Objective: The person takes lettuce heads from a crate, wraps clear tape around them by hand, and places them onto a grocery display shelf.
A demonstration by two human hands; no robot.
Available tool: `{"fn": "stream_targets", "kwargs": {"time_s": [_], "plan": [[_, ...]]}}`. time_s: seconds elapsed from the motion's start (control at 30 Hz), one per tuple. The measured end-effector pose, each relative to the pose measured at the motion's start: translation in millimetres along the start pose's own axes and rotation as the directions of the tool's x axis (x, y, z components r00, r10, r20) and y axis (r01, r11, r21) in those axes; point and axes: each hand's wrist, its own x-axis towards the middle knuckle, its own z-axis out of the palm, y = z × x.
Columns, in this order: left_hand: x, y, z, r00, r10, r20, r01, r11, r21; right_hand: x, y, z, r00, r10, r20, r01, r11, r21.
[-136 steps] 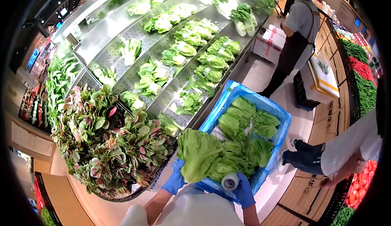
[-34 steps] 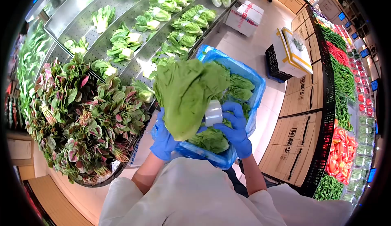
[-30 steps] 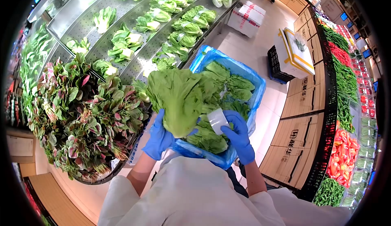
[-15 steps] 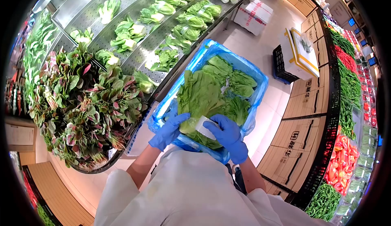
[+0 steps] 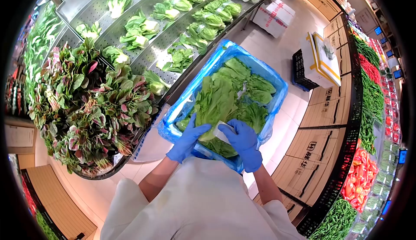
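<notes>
Crate (image 5: 281, 86) nr veg shelves (image 5: 97, 18), tiled flr (image 5: 293, 110); L hand (image 5: 187, 141) grips lettuce (image 5: 213, 102), R hand (image 5: 242, 139) tape (image 5: 220, 132).

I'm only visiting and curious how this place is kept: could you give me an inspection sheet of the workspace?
Surface: blue-lined crate beside sloping metal shelves.
Job's things: lettuce head over other lettuces in the crate; white roll, partly hidden.
Clutter: red-marked white box and yellow-taped box in the aisle.
Hands: both blue-gloved; left hand grips the lettuce's base, right hand the roll.
Cables: nothing seen.
Surroundings: reddish leafy bunches left, red peppers right.
</notes>
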Motion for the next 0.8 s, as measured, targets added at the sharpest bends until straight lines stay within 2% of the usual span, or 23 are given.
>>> {"fn": "stream_targets", "kwargs": {"time_s": [0.07, 0.1, 0.13, 0.17, 0.3, 0.37, 0.4, 0.47, 0.5, 0.53, 0.57, 0.6, 0.63, 0.7, 0.77, 0.8], "plan": [[-3, 6, 9, 0.998, 0.063, -0.031, -0.061, 0.995, 0.078, 0, 7, 3, 0.981, -0.175, -0.079, 0.174, 0.984, -0.026], [-2, 6, 7, 0.997, 0.064, -0.033, -0.062, 0.995, 0.077, 1, 6, 1, 0.981, -0.176, -0.077, 0.175, 0.984, -0.027], [0, 5, 3, 0.997, 0.058, -0.046, -0.056, 0.997, 0.051, 4, 3, -2, 1.0, 0.009, 0.002, -0.009, 0.994, 0.105], [1, 6, 1, 0.997, 0.052, -0.059, -0.051, 0.998, 0.025, 5, 2, -5, 0.978, 0.184, 0.104, -0.202, 0.955, 0.218], [1, 18, 2, 0.987, 0.158, 0.021, -0.159, 0.987, 0.034, 0, 6, -12, 0.95, 0.267, 0.162, -0.305, 0.909, 0.286], [10, 12, -15, 0.996, 0.084, 0.035, -0.071, 0.954, -0.29, -6, 7, -16, 0.945, 0.285, 0.159, -0.325, 0.855, 0.405], [8, 17, -16, 0.996, 0.083, 0.037, -0.069, 0.955, -0.289, -9, 13, -16, 0.945, 0.286, 0.157, -0.326, 0.854, 0.405], [3, 27, -15, 0.986, 0.034, 0.164, 0.047, 0.883, -0.466, -15, 27, -15, 0.928, 0.311, 0.207, -0.37, 0.702, 0.609], [0, 29, -13, 0.986, 0.059, 0.158, 0.025, 0.876, -0.481, -18, 25, -18, 0.928, 0.311, 0.205, -0.37, 0.701, 0.61], [1, 30, -14, 0.986, 0.058, 0.159, 0.026, 0.877, -0.48, -22, 21, -23, 0.908, 0.323, 0.267, -0.415, 0.608, 0.677], [1, 31, -16, 0.983, 0.11, 0.144, -0.04, 0.906, -0.422, -25, 18, -27, 0.886, 0.326, 0.329, -0.457, 0.506, 0.732], [3, 31, -16, 0.978, 0.163, 0.132, -0.106, 0.926, -0.361, -27, 15, -28, 0.887, 0.326, 0.328, -0.457, 0.505, 0.733], [4, 32, -15, 0.978, 0.162, 0.134, -0.104, 0.927, -0.36, -28, 12, -28, 0.909, 0.274, 0.313, -0.415, 0.534, 0.737], [8, 32, -13, 0.97, 0.233, 0.071, -0.216, 0.958, -0.187, -31, 14, -25, 0.929, 0.22, 0.297, -0.37, 0.561, 0.741], [10, 28, -12, 0.965, 0.25, 0.08, -0.236, 0.959, -0.156, -32, 24, -17, 0.981, 0.144, 0.131, -0.193, 0.611, 0.768], [12, 25, -12, 0.959, 0.268, 0.089, -0.256, 0.958, -0.128, -32, 19, -21, 0.981, 0.144, 0.127, -0.189, 0.611, 0.769]]}}
